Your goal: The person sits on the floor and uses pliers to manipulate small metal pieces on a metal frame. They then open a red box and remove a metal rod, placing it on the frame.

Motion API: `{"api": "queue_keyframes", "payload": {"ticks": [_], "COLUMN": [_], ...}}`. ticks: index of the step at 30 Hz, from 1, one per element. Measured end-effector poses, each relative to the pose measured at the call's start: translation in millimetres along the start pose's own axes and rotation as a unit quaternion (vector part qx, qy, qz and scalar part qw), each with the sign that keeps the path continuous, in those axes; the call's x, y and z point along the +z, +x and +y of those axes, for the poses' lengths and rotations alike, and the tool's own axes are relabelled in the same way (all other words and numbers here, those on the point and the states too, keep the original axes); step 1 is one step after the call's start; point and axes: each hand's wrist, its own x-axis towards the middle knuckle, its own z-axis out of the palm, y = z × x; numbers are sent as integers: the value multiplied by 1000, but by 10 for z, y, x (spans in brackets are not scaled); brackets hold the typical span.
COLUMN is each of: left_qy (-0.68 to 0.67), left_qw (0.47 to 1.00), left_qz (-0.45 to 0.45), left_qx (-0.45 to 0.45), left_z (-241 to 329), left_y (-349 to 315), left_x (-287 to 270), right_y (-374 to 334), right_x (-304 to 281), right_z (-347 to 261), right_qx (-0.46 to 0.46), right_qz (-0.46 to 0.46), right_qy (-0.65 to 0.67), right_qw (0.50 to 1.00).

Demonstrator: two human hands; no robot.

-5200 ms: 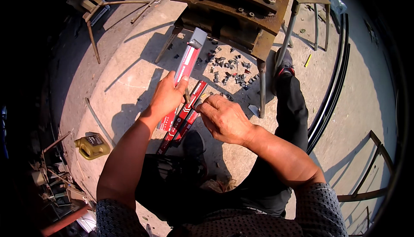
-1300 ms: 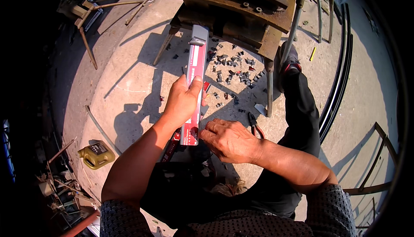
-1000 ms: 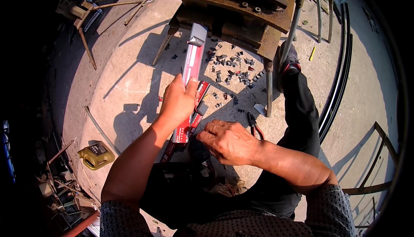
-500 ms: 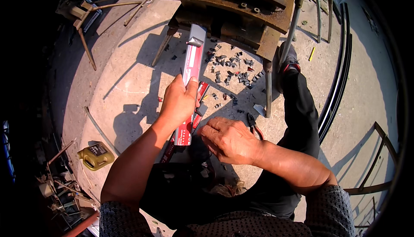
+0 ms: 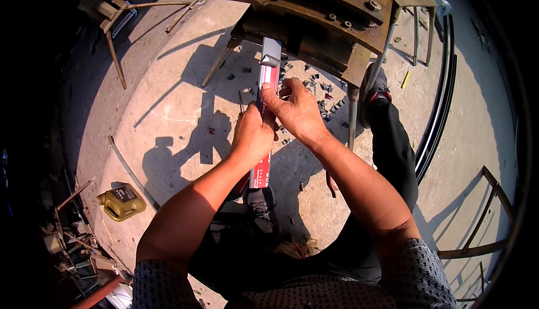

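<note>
At twelve o'clock, past my hands, sits the biggest thing I can see, a rusty brown metal machine [image 5: 331,11] with bolts on its top, standing on thin legs over the concrete floor [image 5: 168,118]. At three o'clock some long black pipes [image 5: 441,101] curve along the floor. Near one o'clock my leg in dark trousers [image 5: 393,146] stretches out, and the shoe [image 5: 375,87] rests just beside one machine leg. My left hand [image 5: 252,135] is in the middle, closed tight around a long red and white pack [image 5: 265,118] with a grey end. The pack stands almost straight up and down, the grey end pointing to twelve o'clock and the other end sticking out below my fist at six o'clock. My right hand [image 5: 297,112] is just to the three o'clock side of it, fingers bent, with the fingertips touching the pack's upper part; I cannot tell if it is pinching it or only touching. At eight o'clock a yellow oil jug [image 5: 120,202] lies on the floor, well apart from my hands. Under the machine, at twelve o'clock from my right hand, lots of small dark metal bits [image 5: 325,98] are scattered about.
</note>
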Motion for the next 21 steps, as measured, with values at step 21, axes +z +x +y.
{"api": "queue_keyframes", "payload": {"ticks": [21], "left_qy": [-57], "left_qw": [995], "left_qz": [2], "left_qx": [83], "left_z": [-105], "left_y": [-14], "left_x": [300], "right_y": [528], "right_x": [302], "right_z": [107], "right_qx": [-9], "right_qz": [19], "right_qy": [170], "right_qw": [985]}}
